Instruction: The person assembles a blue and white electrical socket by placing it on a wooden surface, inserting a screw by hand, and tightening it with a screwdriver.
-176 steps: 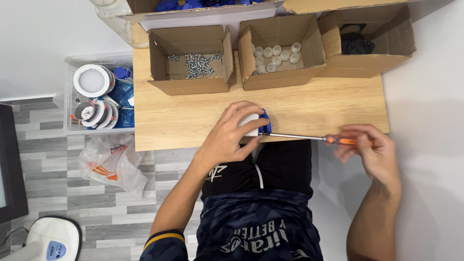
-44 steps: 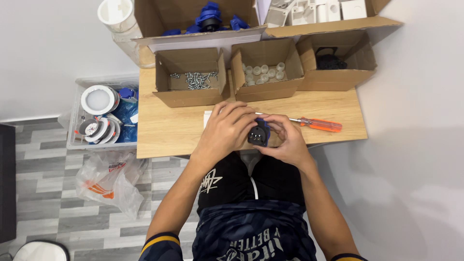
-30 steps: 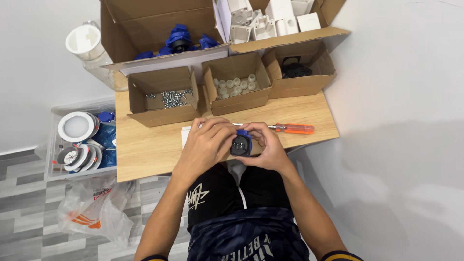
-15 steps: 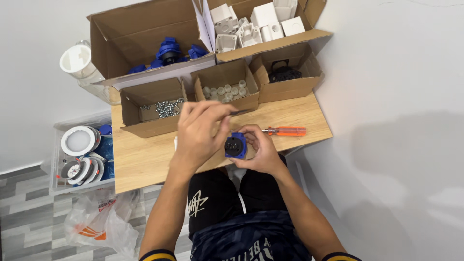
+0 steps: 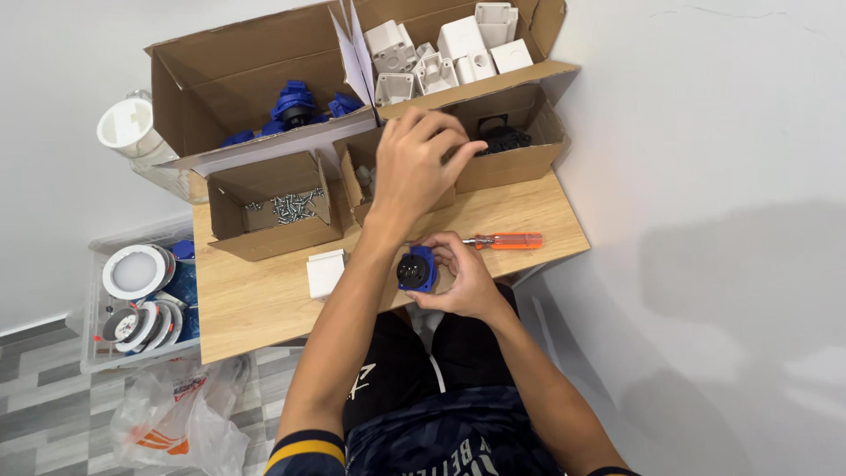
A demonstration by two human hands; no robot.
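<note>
- The right hand (image 5: 463, 282) is clamped around a blue round socket part (image 5: 416, 270), held at the near edge of the wooden table (image 5: 256, 300) with its dark face turned up, likely so it can be worked on.
- An orange screwdriver (image 5: 504, 241) lies just beside it, within reach.
- The left hand (image 5: 421, 163) reaches out over the middle cardboard box (image 5: 354, 169), fingers bunched together as if pinching; whether it holds anything I cannot tell.
- Farther back, a big box (image 5: 229, 79) keeps blue and white parts sorted.
</note>
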